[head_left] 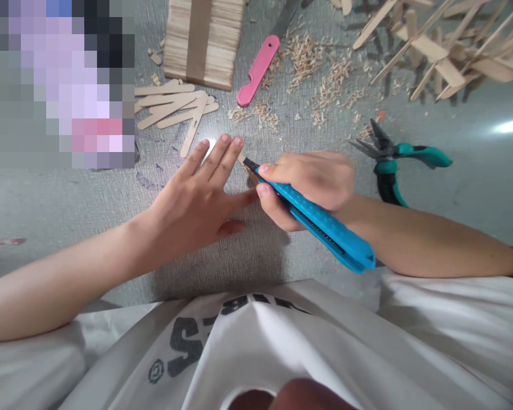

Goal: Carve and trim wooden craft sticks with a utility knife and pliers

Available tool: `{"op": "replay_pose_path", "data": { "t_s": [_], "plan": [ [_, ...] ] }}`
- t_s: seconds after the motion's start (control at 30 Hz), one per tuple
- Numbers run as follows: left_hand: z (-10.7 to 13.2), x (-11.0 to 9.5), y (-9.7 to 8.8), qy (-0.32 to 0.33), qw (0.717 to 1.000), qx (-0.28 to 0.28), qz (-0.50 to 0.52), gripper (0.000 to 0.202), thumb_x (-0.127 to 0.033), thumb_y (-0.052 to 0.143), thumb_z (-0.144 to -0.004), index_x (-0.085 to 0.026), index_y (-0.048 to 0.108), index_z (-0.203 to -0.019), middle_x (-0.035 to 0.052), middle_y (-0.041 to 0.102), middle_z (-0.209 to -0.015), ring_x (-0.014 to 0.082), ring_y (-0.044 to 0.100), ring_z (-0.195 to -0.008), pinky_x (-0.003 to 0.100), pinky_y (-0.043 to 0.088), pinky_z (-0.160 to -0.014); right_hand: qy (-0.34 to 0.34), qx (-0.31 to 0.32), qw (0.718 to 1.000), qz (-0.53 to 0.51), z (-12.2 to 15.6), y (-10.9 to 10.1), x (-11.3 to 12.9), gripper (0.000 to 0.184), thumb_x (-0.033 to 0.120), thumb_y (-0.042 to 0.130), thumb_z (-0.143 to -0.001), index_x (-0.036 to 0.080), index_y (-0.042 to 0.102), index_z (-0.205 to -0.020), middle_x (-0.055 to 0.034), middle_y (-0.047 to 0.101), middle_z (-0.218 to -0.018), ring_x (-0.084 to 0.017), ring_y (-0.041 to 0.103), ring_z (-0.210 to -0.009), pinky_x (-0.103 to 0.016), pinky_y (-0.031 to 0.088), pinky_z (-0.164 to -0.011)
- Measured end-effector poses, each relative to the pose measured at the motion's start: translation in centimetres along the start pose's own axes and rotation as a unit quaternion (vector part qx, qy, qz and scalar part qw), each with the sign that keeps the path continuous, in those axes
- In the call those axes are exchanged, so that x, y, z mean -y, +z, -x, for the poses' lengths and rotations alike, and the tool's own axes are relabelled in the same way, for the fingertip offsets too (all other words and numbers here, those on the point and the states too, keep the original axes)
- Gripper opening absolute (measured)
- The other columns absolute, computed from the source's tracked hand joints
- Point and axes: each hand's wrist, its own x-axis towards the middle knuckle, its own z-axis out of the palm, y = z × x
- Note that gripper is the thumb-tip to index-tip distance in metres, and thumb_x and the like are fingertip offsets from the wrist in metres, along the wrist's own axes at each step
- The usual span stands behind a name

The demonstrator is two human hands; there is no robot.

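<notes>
Curled right fingers (277, 172) grip the blue cutter (325, 216), its tip beside spread left fingers (229, 160).

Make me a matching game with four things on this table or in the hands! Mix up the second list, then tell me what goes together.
Things:
1. Cutter
2. Pliers
3. Knife
4. Stick bundle

Clues:
A. Pink-handled
B. Held in the right hand
C. Wrapped in a brown band
D. Teal and black, jaws apart

Right pairs: 1-B, 2-D, 3-A, 4-C
</notes>
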Motion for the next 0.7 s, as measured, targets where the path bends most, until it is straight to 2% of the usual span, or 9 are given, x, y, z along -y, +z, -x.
{"op": "replay_pose_path", "data": {
  "t_s": [0.13,0.27,0.37,0.5,0.6,0.7],
  "plan": [
    [0.0,0.0,0.1,0.002,1.000,-0.003,-0.001,0.078,-0.054,0.080,-0.106,-0.025,0.052,-0.172,0.0187,0.018,-0.199,0.0540,0.024,-0.182,0.076,0.028,-0.147,-0.033,-0.043,0.998,0.020,-0.8,-0.4,0.4,0.020,0.027,0.061,-0.104,0.034,0.071,-0.120,0.0031,0.084,-0.086,-0.020,0.078,-0.066,-0.036,0.065,-0.065],
    [0.0,-0.1,0.1,0.001,1.000,-0.011,0.008,0.074,-0.050,0.081,-0.105,-0.029,0.054,-0.171,0.0150,0.019,-0.199,0.0543,0.025,-0.182,0.076,0.029,-0.147,-0.093,-0.066,0.993,0.026,-1.7,-0.7,0.5,0.018,0.023,0.065,-0.100,0.030,0.065,-0.117,0.0053,0.078,-0.076,-0.016,0.071,-0.056,-0.031,0.059,-0.055],
    [0.0,0.0,0.2,0.008,1.000,-0.018,0.009,0.074,-0.049,0.082,-0.104,-0.031,0.055,-0.170,0.0138,0.023,-0.198,0.0554,0.027,-0.181,0.078,0.031,-0.146,-0.095,-0.069,0.992,0.034,-1.8,-0.8,0.3,0.015,0.025,0.065,-0.101,0.030,0.062,-0.115,0.0059,0.079,-0.077,-0.017,0.073,-0.056,-0.031,0.060,-0.054],
    [0.1,0.7,0.8,0.033,0.998,-0.049,-0.003,0.071,-0.053,0.081,-0.104,-0.022,0.059,-0.163,0.0214,0.035,-0.193,0.0588,0.031,-0.178,0.082,0.035,-0.142,-0.095,-0.071,0.993,0.019,-1.5,-0.8,-0.5,0.013,0.025,0.064,-0.099,0.029,0.060,-0.111,0.0060,0.078,-0.076,-0.016,0.074,-0.056,-0.030,0.060,-0.054],
    [0.0,1.6,1.1,0.051,0.994,-0.097,0.009,0.056,-0.045,0.068,-0.112,-0.015,0.060,-0.159,0.0234,0.052,-0.183,0.0505,0.044,-0.175,0.072,0.046,-0.141,-0.085,-0.071,0.994,-0.011,-1.3,-0.9,-1.1,0.014,0.027,0.066,-0.098,0.029,0.061,-0.110,0.0073,0.075,-0.072,-0.016,0.071,-0.054,-0.029,0.059,-0.054],
    [-0.3,2.5,1.1,0.048,0.985,-0.166,0.012,0.048,-0.033,0.054,-0.118,-0.014,0.057,-0.162,0.0206,0.069,-0.166,0.0397,0.065,-0.161,0.061,0.061,-0.128,-0.067,-0.067,0.995,-0.023,-1.2,-0.9,-1.1,0.015,0.029,0.066,-0.098,0.031,0.061,-0.112,0.0075,0.075,-0.073,-0.017,0.070,-0.054,-0.031,0.058,-0.055]
  ]
}}
